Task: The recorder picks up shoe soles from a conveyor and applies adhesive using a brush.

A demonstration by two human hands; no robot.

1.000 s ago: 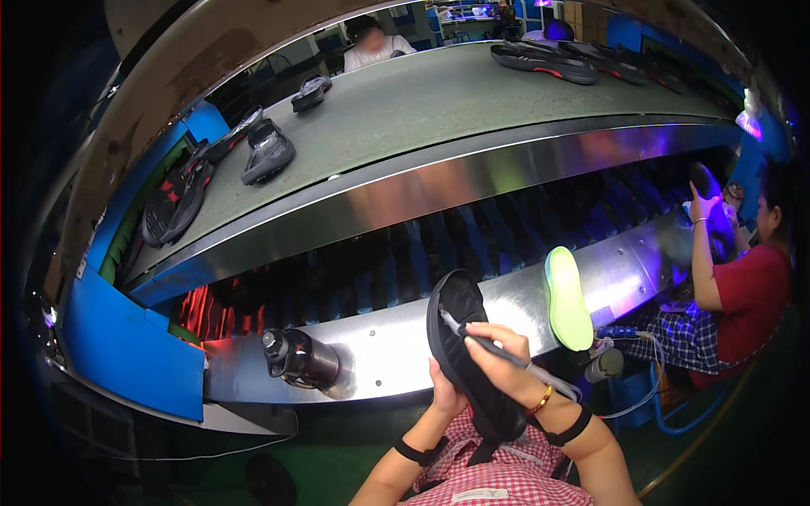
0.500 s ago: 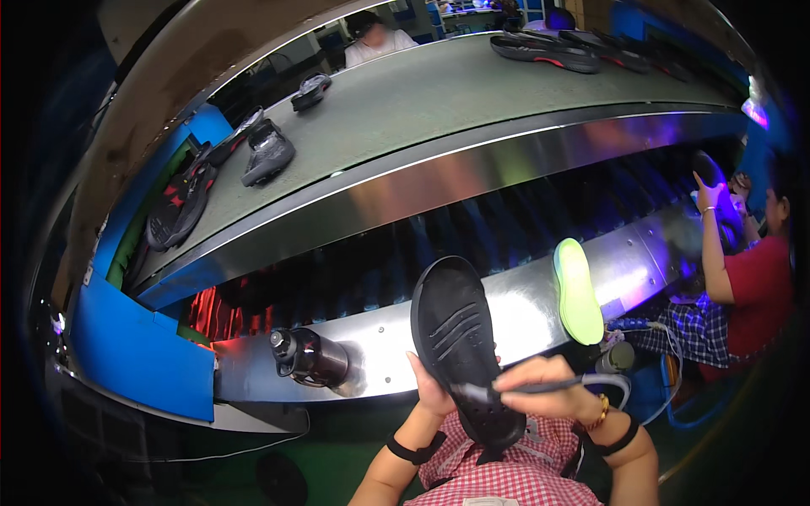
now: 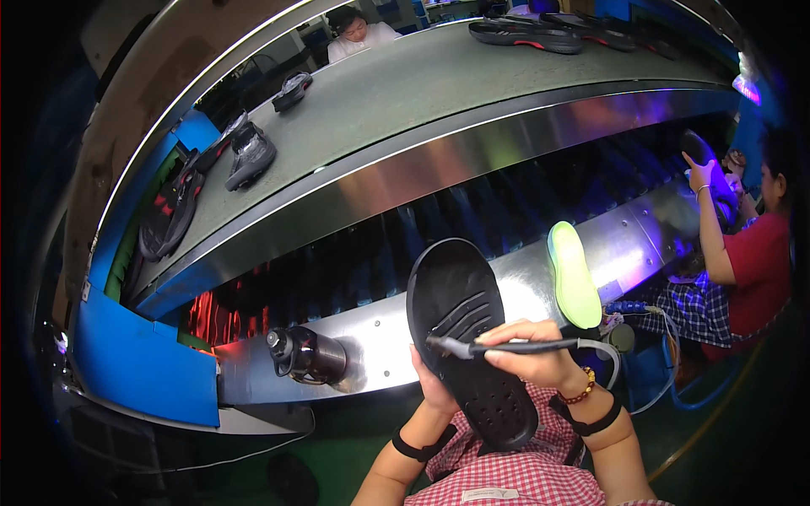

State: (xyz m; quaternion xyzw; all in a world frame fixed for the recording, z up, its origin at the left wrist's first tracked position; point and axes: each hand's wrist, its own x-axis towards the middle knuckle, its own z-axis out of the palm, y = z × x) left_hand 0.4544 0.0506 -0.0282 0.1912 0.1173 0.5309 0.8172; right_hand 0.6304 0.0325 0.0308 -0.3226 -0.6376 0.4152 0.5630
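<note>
Head view, surroundings: grey conveyor belt [image 3: 439, 93] arcing across the upper frame, carrying dark shoes [image 3: 250, 155] at upper left and more shoes [image 3: 523, 34] at top right; steel ledge [image 3: 380, 337] running below it across the middle; a black cylindrical bottle [image 3: 305, 356] lying on the ledge at centre left; a yellow-green insole [image 3: 574, 274] standing on the ledge at centre right; blue panel [image 3: 139, 371] at lower left; a co-worker in a red top [image 3: 759, 270] at the right edge, one hand raised; another person behind the belt at top centre.

Principal item: black shoe sole [image 3: 468, 337], lower centre, tread side toward the camera; long axis near upright, upper end tilted slightly left, overlapping the steel ledge; lower end over the checked red shirt.

Grip: left hand [image 3: 434, 392] behind the sole, mostly hidden, fingers closed around its left edge; right hand [image 3: 540, 358] pinched shut on a thin dark brush tool [image 3: 506, 346] lying horizontal, its tip on the sole's middle, a grey cable trailing right.
</note>
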